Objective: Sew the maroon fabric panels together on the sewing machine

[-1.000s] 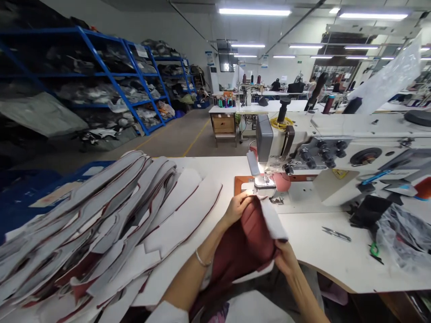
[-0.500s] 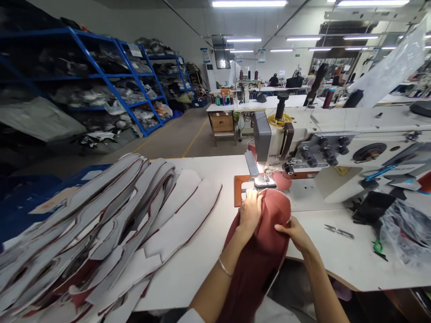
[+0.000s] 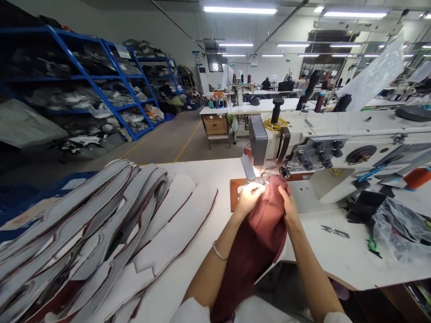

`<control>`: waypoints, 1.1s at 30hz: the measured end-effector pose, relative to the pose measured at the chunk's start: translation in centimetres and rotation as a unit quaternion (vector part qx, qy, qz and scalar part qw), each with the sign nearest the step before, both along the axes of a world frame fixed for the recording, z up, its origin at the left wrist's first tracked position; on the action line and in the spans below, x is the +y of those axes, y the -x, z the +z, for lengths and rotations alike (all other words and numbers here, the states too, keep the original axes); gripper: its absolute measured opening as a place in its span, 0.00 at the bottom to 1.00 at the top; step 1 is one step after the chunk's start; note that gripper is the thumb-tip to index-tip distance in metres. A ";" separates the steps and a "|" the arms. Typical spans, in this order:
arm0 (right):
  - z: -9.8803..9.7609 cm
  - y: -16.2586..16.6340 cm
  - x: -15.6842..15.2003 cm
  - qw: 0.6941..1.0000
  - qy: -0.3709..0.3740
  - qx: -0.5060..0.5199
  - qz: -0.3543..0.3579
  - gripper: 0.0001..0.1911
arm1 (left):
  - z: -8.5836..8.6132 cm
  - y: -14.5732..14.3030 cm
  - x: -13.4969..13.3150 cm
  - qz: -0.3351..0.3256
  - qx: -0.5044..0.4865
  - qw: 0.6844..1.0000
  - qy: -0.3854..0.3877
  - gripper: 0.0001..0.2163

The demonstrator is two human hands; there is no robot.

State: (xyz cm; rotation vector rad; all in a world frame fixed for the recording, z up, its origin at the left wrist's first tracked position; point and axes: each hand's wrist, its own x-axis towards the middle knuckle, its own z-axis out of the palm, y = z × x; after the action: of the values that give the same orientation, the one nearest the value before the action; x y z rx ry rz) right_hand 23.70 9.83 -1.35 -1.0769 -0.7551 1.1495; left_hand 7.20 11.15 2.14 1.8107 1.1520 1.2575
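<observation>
A dark red piece of cover material (image 3: 261,229) runs from my lap up onto the white table to the needle of the sewing machine (image 3: 323,148). My left hand (image 3: 248,198) grips its left top edge just below the lit presser foot. My right hand (image 3: 288,207) holds the right side of the same piece, fingers curled over it. The piece's far end sits right under the needle; the needle itself is hidden by glare and cloth.
A big fanned pile of white-backed, red-edged cut pieces (image 3: 101,233) covers the table's left half. Small thread snips (image 3: 335,231) lie to the right, near a crumpled plastic bag (image 3: 400,229). Blue storage racks (image 3: 77,85) line the left wall; more sewing tables stand behind.
The red piece, first folded with its white backing showing, was turned red side up and pushed forward under the presser foot. Both hands moved up to the needle area.
</observation>
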 end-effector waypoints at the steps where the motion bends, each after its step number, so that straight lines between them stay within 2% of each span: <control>1: 0.0 -0.1 0.5 0.999 -0.011 -0.052 -0.001 0.28 | -0.1 -0.3 0.3 0.026 0.022 0.999 -0.029 0.06; 4: 0.3 -0.7 1.7 0.974 -0.003 -0.226 0.011 0.27 | -0.8 -1.0 0.7 0.085 0.079 0.990 -0.079 0.06; 7: 0.5 -0.9 2.6 0.952 -0.009 -0.304 -0.029 0.24 | -1.3 -1.2 0.8 0.106 0.080 0.989 -0.066 0.06; 11: 0.8 -0.5 3.4 0.942 -0.015 -0.328 -0.075 0.19 | -1.3 -1.3 1.1 0.125 0.020 0.992 -0.020 0.02; 15: 1.8 0.0 4.1 0.933 0.008 -0.345 -0.098 0.19 | -1.2 -1.3 1.7 0.176 -0.001 0.984 -0.002 0.08; 21: 2.6 -0.1 4.7 0.942 -0.037 -0.324 -0.075 0.21 | -0.9 -1.2 1.8 0.179 0.012 0.984 -0.008 0.10; 27: 2.0 -0.3 5.1 0.943 -0.024 -0.321 -0.080 0.22 | -0.4 -1.3 1.5 0.185 0.009 0.983 -0.007 0.12; 33: 2.6 -0.4 5.3 0.936 -0.005 -0.345 -0.066 0.22 | -0.6 -1.1 2.1 0.186 0.032 0.982 0.005 0.14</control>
State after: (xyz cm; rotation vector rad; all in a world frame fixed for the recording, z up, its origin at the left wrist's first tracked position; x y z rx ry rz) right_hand 24.10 15.10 1.21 -1.5197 -1.2042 0.6349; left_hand 8.31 13.29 1.51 1.6879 1.5856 1.4002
